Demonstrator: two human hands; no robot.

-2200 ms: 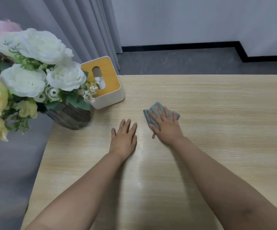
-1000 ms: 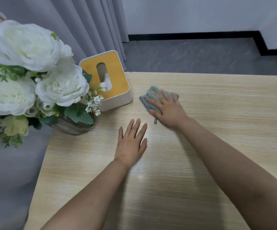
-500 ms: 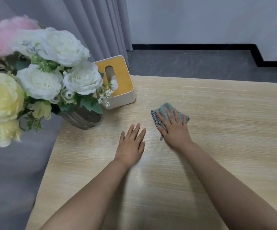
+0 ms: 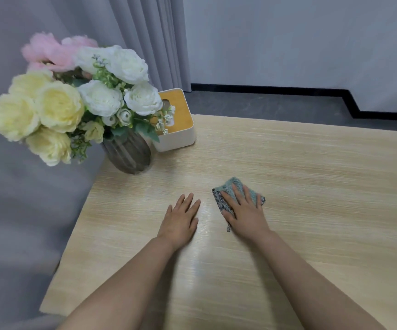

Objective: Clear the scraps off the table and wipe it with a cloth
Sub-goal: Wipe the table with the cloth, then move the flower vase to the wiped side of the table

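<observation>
A small grey-green cloth with a dark checked edge lies on the light wooden table. My right hand presses flat on top of it, fingers spread, covering most of it. My left hand rests palm down on the bare wood just to the left of the cloth, fingers apart and holding nothing. No scraps show on the table.
A dark ribbed vase of white, yellow and pink flowers stands at the table's far left corner. A white tissue box with a yellow top sits behind it. Grey curtains hang left; the table's left edge is close to my left arm.
My right hand slid the cloth away toward the tissue box, then back toward me. The left hand stayed flat in place. The view pulled back and tilted.
</observation>
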